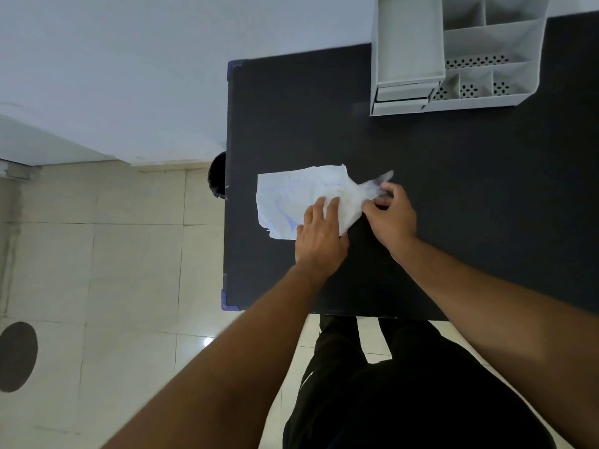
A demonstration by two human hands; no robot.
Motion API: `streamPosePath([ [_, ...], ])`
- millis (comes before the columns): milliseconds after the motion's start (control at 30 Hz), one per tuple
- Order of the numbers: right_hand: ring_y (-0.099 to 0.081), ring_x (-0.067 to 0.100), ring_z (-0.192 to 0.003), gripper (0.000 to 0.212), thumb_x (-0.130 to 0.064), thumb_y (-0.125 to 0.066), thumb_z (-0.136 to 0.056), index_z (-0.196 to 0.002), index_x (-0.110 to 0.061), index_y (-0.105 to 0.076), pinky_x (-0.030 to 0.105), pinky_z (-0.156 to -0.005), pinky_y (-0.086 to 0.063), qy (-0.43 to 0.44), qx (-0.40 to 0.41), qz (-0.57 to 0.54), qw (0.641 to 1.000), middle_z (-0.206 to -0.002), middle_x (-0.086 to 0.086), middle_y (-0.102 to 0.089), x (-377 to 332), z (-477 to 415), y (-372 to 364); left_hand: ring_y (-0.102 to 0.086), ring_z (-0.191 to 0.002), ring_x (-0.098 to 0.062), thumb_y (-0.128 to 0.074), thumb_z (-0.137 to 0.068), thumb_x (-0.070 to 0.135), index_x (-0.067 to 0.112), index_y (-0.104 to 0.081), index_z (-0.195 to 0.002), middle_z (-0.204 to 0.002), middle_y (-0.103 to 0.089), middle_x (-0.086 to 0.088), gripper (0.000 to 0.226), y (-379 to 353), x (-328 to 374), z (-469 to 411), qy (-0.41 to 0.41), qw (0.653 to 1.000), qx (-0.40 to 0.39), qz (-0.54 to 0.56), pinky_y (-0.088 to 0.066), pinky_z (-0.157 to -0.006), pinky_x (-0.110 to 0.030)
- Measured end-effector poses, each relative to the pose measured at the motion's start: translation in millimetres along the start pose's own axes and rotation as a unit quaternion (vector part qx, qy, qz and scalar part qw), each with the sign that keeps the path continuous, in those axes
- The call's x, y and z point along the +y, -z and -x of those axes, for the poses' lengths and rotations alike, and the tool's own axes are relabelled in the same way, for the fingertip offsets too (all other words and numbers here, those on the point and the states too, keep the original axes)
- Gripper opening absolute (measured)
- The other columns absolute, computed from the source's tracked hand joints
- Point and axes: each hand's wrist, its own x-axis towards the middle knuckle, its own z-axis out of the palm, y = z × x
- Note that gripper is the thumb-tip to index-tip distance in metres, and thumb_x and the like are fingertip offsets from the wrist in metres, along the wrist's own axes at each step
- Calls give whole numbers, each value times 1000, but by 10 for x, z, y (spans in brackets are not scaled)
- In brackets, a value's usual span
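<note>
A crumpled white sheet of paper with blue writing lies on the black table, near its left edge. My left hand presses flat on the paper's near right part, fingers straight. My right hand pinches the twisted, crumpled right end of the paper between thumb and fingers. That end is blurred and partly lifted off the table.
A grey plastic desk organiser with several compartments and a small drawer stands at the table's far right. A dark round object shows past the table's left edge. Tiled floor lies to the left, with a dark round mark.
</note>
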Motion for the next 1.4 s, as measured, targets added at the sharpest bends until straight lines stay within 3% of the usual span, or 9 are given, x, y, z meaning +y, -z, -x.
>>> streamPosePath([
  [167, -66, 14, -97, 53, -19, -69, -87, -138, -22, -56, 40, -88, -60, -61, -57, -33, 996, -109, -7, -64, -135, -86, -117, -35, -141, -23, -62, -95, 38, 16, -34, -152, -155, -40, -4, 67, -14, -57, 3, 12, 992, 33, 117, -38, -112, -40],
  [333, -69, 15, -89, 11, -18, -70, -90, -90, -28, -66, 42, -85, -62, -80, -102, -46, 991, -92, -7, -70, -103, -76, -236, -53, -125, -17, -60, -97, 35, 18, -57, -134, -136, -59, 1, 41, 68, -33, -57, 109, 964, 76, 231, -43, -98, -25],
  [567, -69, 23, -93, 7, -24, -61, -89, -95, -21, -64, 48, -84, -61, -98, 2, -98, 990, -100, 4, -69, -49, -13, -199, -63, -106, -11, -58, -97, 33, 18, -67, -114, -117, -67, 7, 24, 150, -23, -74, 177, 943, 142, 242, -45, -80, -21],
  [733, -68, 20, -98, 24, -22, -65, -92, -115, -23, -57, 43, -82, -63, -100, -32, -144, 984, -110, 0, -66, -64, 12, -165, -45, -129, -11, -65, -92, 41, 25, -52, -136, -142, -51, 7, 48, 108, -49, -82, 103, 971, 53, 210, -40, -92, -25],
  [833, -70, 15, -93, 19, -17, -71, -92, -104, -26, -61, 35, -77, -63, -73, -66, -138, 986, -98, -6, -68, -64, -4, -133, -41, -136, -16, -60, -95, 41, 22, -47, -143, -148, -47, 3, 53, 78, -65, -103, 99, 976, 52, 190, -43, -101, -33],
  [1067, -65, 6, -84, 13, -18, -68, -91, -98, -27, -61, 23, -71, -55, -45, 62, -126, 989, -91, -11, -65, -91, -13, -145, -26, -147, -24, -42, -102, 50, 25, -30, -154, -163, -27, -1, 60, 95, 25, -168, 112, 988, 5, 104, -42, -106, -52],
  [1167, -66, 12, -94, 22, -18, -64, -89, -109, -25, -59, 27, -77, -57, -61, 47, -159, 984, -102, -6, -65, -123, -5, -174, -20, -150, -26, -40, -101, 54, 29, -21, -157, -165, -19, 0, 65, 107, 38, -194, 132, 987, -14, 88, -41, -106, -58],
  [1300, -69, 15, -103, 26, -29, -71, -88, -113, -31, -62, 42, -91, -59, -53, -15, -185, 981, -112, -6, -70, -115, -18, -181, -28, -144, -30, -36, -100, 57, 41, -13, -158, -161, -25, -5, 64, 142, 48, -201, 117, 991, -21, 58, -46, -99, -58],
  [1400, -70, 15, -104, 34, -26, -69, -91, -125, -23, -65, 39, -90, -60, -24, -17, -175, 984, -114, -6, -71, -132, -37, -164, -49, -116, -34, -31, -100, 59, 49, -7, -156, -139, -43, -10, 62, 208, 57, -243, 72, 997, -27, -30, -51, -84, -53],
])
